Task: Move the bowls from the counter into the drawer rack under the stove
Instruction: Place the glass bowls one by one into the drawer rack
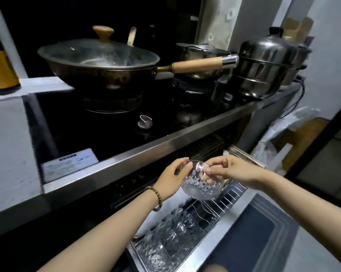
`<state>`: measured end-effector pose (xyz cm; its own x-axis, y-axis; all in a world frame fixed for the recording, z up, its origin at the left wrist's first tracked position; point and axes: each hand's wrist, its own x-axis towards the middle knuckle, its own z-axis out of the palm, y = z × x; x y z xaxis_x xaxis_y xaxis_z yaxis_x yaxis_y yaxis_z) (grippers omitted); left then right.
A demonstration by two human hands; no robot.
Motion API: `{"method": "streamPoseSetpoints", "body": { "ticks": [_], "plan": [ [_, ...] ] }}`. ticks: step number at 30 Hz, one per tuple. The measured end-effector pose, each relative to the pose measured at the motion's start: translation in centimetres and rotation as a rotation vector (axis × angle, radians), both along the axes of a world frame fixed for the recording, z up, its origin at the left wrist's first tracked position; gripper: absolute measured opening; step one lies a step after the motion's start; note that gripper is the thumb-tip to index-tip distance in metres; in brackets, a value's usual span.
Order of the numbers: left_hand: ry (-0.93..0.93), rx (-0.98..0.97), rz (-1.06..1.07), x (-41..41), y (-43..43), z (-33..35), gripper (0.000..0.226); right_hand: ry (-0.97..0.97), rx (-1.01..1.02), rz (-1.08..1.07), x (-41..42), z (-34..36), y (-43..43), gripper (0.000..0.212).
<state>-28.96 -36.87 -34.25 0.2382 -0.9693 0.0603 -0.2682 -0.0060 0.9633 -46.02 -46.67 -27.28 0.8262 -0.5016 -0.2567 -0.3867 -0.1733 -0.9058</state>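
A clear cut-glass bowl (202, 185) hangs tilted above the pulled-out wire drawer rack (231, 195) under the stove. My left hand (172, 178) grips its left rim, thumb on top. My right hand (234, 169) holds the right rim, with fingertips inside the bowl. Several more glass bowls (171, 232) stand on edge in the rack's near end, beside a white bowl (150, 222) partly hidden by my left forearm.
A lidded wok (99, 63) with a wooden handle sits on the black stove top (110, 122), whose steel front edge (146, 152) runs just above my hands. A steel steamer pot (267, 61) stands at the right. The drawer's front panel (250, 238) juts toward me.
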Motion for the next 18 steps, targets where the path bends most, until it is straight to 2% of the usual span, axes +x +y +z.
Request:
{"method": "streamPoseSetpoints", "body": {
  "ticks": [3,6,9,13,18],
  "plan": [
    [0.122,0.077,0.023,-1.0,-1.3,-3.6,0.048,0.031,0.1,-0.062,0.0,-3.1,-1.5,0.024],
    [0.067,0.129,0.023,-1.1,-1.7,-6.9,0.058,0.067,0.136,-0.116,0.2,-5.8,-2.9,0.036],
    [-0.143,0.22,0.035,-0.1,-1.4,-10.3,0.073,0.123,0.149,-0.172,0.5,-8.2,-4.3,0.024],
    [-0.592,0.409,-0.058,0.5,-0.8,-14.5,0.084,0.22,0.2,-0.254,0.9,-11.6,-6.0,0.019],
    [-0.852,0.461,-0.12,0.5,-0.1,-17.8,0.103,0.358,0.317,-0.364,2.0,-14.9,-7.2,0.014]
  ]
}}
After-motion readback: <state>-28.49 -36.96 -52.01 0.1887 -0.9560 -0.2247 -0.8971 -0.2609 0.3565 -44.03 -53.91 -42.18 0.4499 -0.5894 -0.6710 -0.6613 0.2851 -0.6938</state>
